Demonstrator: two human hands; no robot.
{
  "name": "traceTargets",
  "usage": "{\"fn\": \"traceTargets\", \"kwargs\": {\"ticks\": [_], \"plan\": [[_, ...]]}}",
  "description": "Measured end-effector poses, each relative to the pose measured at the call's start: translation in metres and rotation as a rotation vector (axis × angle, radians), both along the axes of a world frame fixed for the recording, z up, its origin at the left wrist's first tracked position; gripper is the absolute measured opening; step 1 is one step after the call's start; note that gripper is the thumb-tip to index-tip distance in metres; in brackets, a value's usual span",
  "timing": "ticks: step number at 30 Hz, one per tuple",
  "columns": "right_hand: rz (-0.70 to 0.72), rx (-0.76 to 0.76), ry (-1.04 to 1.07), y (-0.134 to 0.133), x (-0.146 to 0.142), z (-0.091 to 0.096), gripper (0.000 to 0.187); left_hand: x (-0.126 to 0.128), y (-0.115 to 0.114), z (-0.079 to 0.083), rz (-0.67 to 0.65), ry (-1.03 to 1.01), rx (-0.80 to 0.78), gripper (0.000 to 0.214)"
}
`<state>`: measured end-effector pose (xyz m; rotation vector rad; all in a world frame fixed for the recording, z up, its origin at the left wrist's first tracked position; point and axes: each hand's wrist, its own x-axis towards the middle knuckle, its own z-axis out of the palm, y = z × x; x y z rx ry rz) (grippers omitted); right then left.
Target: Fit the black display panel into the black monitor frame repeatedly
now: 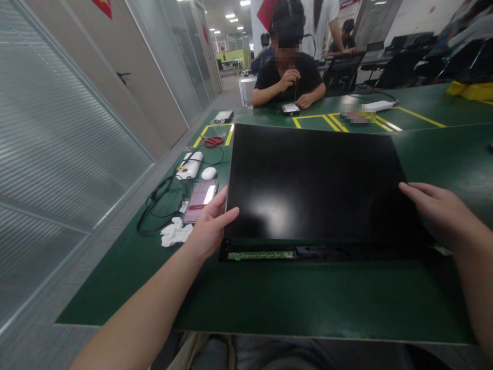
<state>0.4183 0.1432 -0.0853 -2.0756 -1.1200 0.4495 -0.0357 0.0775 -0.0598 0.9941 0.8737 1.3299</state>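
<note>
A thin, glossy black display panel (pixel 316 180) is held tilted over the green table. My left hand (pixel 213 221) grips its left edge, thumb on the front face and fingers behind. At the right edge, my right hand (pixel 435 208) holds it the same way, with most of its fingers hidden behind the panel. Below the panel's lower edge lies a black frame or backing, partly covered, with a narrow green circuit board (pixel 260 255) along its near side. Whether the panel touches this backing cannot be made out.
Left of the panel lie a phone (pixel 200 200), crumpled tissue (pixel 176 232), a white round case (pixel 208 173), a white power bank-like box (pixel 190 165), black cables (pixel 156 195) and red-handled scissors (pixel 213 142). Across the table a person (pixel 288 77) works on a small drive-like device (pixel 290 109).
</note>
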Motion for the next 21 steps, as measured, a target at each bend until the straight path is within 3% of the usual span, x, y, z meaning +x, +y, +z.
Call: {"fn": "traceTargets", "kwargs": {"ticks": [3, 9, 13, 15, 17, 21], "plan": [[-0.055, 0.020, 0.178, -0.002, -0.004, 0.007, 0.036, -0.002, 0.001, -0.002, 0.009, 0.027, 0.007, 0.059], [-0.099, 0.211, 0.466, -0.006, -0.018, 0.021, 0.021, -0.003, 0.004, 0.000, 0.025, 0.026, -0.041, 0.066], [-0.150, 0.224, 0.561, -0.016, -0.027, 0.037, 0.028, -0.005, 0.005, 0.001, 0.024, 0.002, -0.115, 0.069], [-0.130, 0.171, 0.646, -0.024, -0.032, 0.047, 0.031, -0.005, 0.006, 0.000, 0.025, 0.006, -0.137, 0.070], [-0.080, 0.222, 0.737, -0.031, -0.036, 0.054, 0.033, -0.006, 0.006, -0.001, 0.019, 0.015, -0.143, 0.071], [-0.066, 0.264, 0.673, -0.034, -0.032, 0.051, 0.038, -0.005, 0.005, -0.002, 0.006, 0.023, -0.134, 0.071]]}}
